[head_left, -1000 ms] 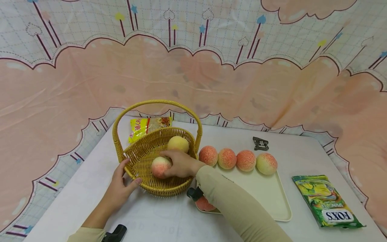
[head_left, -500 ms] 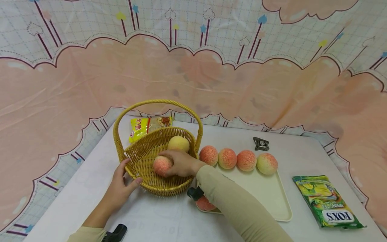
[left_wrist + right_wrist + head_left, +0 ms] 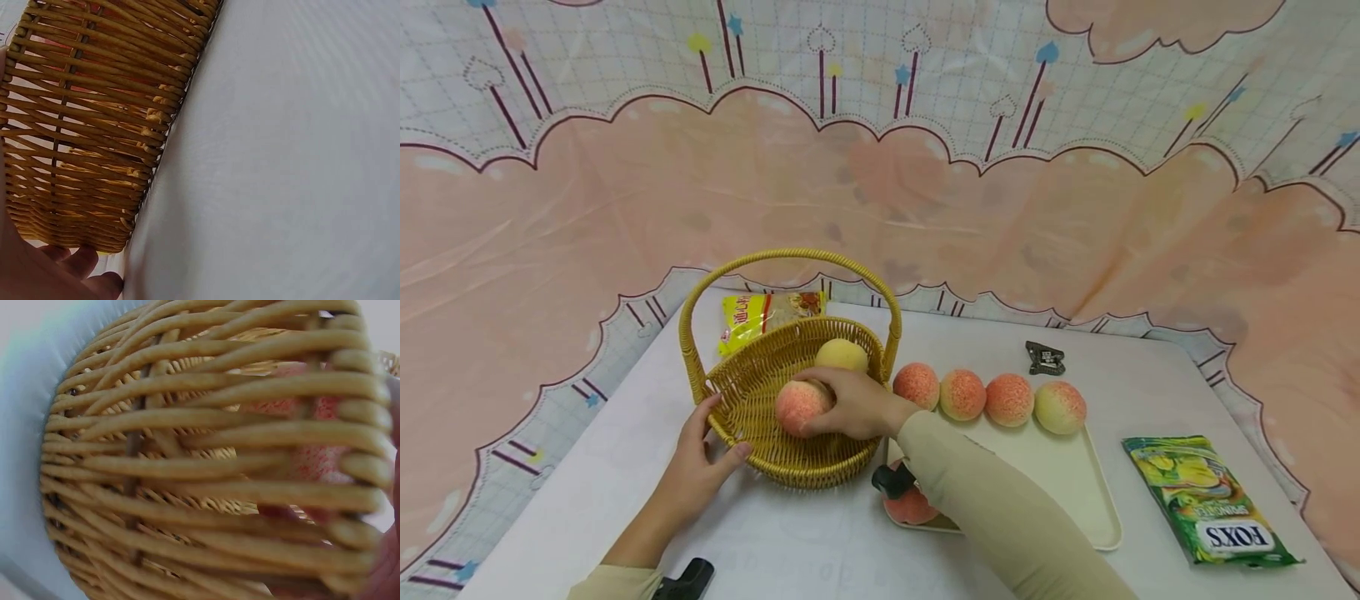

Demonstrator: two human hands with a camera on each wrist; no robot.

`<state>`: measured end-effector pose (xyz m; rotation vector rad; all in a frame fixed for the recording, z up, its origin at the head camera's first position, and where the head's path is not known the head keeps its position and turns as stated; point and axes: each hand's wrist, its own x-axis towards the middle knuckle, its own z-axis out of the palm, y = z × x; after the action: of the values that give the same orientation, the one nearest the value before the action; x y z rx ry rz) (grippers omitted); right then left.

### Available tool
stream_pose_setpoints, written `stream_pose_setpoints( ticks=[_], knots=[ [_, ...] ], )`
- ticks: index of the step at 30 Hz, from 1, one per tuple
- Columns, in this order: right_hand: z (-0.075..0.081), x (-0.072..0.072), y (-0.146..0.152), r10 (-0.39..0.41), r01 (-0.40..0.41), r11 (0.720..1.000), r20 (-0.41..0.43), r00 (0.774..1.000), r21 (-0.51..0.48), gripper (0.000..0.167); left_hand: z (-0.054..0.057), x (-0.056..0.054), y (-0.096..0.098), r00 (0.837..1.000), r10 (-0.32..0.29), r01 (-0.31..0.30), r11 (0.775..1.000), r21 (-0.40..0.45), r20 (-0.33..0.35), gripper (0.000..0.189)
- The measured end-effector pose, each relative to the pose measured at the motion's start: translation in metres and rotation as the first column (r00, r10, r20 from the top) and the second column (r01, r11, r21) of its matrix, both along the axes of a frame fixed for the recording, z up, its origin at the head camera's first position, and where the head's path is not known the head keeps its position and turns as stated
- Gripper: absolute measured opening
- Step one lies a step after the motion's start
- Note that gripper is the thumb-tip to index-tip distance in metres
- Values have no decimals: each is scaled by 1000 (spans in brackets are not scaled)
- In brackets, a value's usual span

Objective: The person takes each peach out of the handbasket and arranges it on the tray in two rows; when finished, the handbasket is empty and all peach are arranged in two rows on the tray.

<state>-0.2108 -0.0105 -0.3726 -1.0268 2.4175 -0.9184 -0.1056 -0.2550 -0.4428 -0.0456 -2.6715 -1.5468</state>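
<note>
A yellow wicker basket (image 3: 760,446) with a tall arched handle stands on the white table in the head view. My left hand (image 3: 702,467) grips its left rim, thumb on the near side; the left wrist view shows fingers (image 3: 84,261) against the woven wall. Inside the basket my right hand (image 3: 859,406) holds a red-and-cream peach (image 3: 802,408) between fingers and thumb, low over the woven bottom. A pale yellow peach (image 3: 842,356) lies behind that hand, partly hidden by it. Through the weave in the right wrist view, a speckled red peach (image 3: 319,459) shows.
A cream tray (image 3: 1075,500) right of the basket bears a row of several peaches (image 3: 1010,400); another peach (image 3: 910,506) is partly under the right sleeve. A green FOX'S bag (image 3: 1213,500), a small black packet (image 3: 1045,358) and a yellow food packet (image 3: 745,321) lie around them.
The held peach has turned in my right hand, its red side now facing up where the pale top showed. My right wrist has shifted slightly right. The left hand stays on the rim.
</note>
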Motion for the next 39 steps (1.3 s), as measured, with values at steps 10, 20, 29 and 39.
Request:
stream_pose_setpoints(
  ticks=[10,20,29,39],
  knots=[
    [17,8,19,30,-30,999,16,999,-25,64,-1,0,-1,1000,1,-1,1000,-7,-8,88],
    [27,18,57,20,-10,994,86,996,-110,63,-2,0,-2,1000,-12,12,1000,-2,-15,88],
    [36,25,100,-33,47,983,85,996,-175,62,-2,0,-2,1000,-18,18,1000,4,-21,88],
    [31,31,150,-80,104,966,112,990,-235,63,-2,-1,-1,1000,-15,14,1000,-4,-28,88]
  ],
)
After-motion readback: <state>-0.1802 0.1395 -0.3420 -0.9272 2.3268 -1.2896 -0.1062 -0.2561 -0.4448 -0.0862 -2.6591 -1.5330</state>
